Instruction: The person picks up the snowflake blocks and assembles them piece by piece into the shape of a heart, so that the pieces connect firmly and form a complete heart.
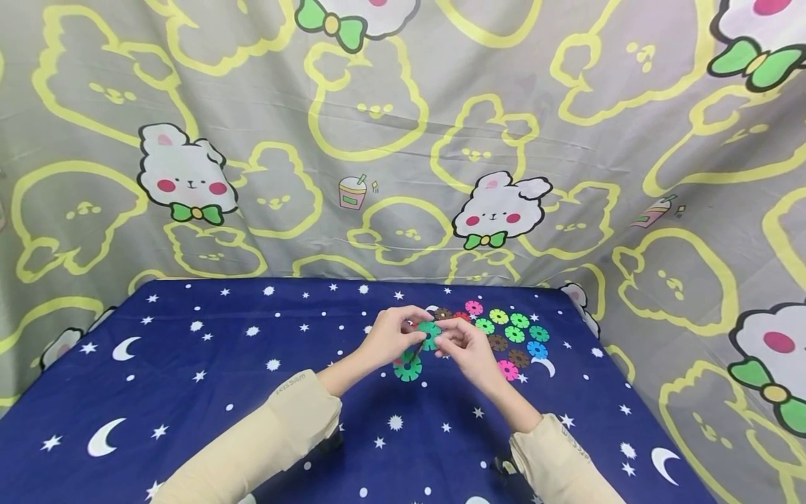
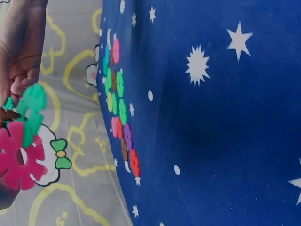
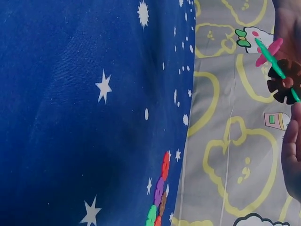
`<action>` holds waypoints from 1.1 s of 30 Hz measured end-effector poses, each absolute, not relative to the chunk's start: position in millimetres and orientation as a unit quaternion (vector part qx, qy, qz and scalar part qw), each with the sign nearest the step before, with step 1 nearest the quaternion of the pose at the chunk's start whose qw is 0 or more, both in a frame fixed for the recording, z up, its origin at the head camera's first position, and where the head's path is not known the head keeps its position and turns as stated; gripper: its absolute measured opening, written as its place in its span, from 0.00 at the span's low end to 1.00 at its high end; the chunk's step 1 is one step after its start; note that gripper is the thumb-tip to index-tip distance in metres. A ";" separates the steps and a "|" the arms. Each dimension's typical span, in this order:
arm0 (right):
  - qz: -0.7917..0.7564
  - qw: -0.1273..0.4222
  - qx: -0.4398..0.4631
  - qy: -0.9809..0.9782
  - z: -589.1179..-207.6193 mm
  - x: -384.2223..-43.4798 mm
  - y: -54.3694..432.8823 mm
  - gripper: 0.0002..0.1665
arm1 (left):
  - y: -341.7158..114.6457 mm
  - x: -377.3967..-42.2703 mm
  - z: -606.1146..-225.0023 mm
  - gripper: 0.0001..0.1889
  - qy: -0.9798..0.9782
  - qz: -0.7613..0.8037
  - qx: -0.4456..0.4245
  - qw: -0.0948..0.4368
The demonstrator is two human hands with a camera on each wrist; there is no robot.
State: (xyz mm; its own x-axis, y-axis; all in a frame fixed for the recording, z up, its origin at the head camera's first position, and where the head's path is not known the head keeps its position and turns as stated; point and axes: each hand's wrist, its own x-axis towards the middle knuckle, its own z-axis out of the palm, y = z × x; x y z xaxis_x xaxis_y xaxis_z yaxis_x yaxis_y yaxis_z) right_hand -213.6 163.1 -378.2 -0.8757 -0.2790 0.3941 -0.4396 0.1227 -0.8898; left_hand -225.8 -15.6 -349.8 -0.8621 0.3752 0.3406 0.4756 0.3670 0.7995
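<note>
Above the bench (image 1: 164, 364), both of the person's hands are busy: the left hand (image 1: 395, 338) has its fingers gripping one side of the linked discs (image 1: 431, 330), and the right hand (image 1: 466, 350) pinches the other side. Green, brown and pink show in that piece. Loose discs (image 1: 510, 334) lie right of the bench's middle, towards its back; a patterned curtain (image 1: 403, 175) hangs behind it.

Held discs (image 2: 14, 135) green, pink, brown, loose discs (image 1: 509, 335) multicoloured, cloth (image 1: 189, 371) navy with white stars and moons, curtain (image 1: 378, 133) grey with yellow outlines, sleeves (image 1: 252, 427) beige.
</note>
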 end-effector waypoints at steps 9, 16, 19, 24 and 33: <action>0.617 0.119 0.160 -0.761 -380.8 -227.2 172.6 0.11 | -19.2 -227.1 -350.0 0.10 -0.835 -0.495 -0.230 0.074; 0.492 0.126 0.055 -0.859 -391.6 -244.9 197.2 0.13 | -24.3 -230.7 -356.5 0.10 -0.835 -0.497 -0.231 0.053; 0.416 0.095 0.068 -0.902 -403.1 -253.2 209.9 0.14 | -26.2 -231.1 -357.1 0.10 -0.831 -0.503 -0.234 0.041; 0.294 0.045 0.102 -0.949 -420.8 -262.0 227.4 0.17 | -27.6 -230.7 -355.9 0.11 -0.827 -0.509 -0.237 0.029; 0.190 -0.008 0.126 -0.974 -437.7 -265.7 239.6 0.19 | -28.7 -229.3 -356.7 0.10 -0.823 -0.519 -0.231 0.023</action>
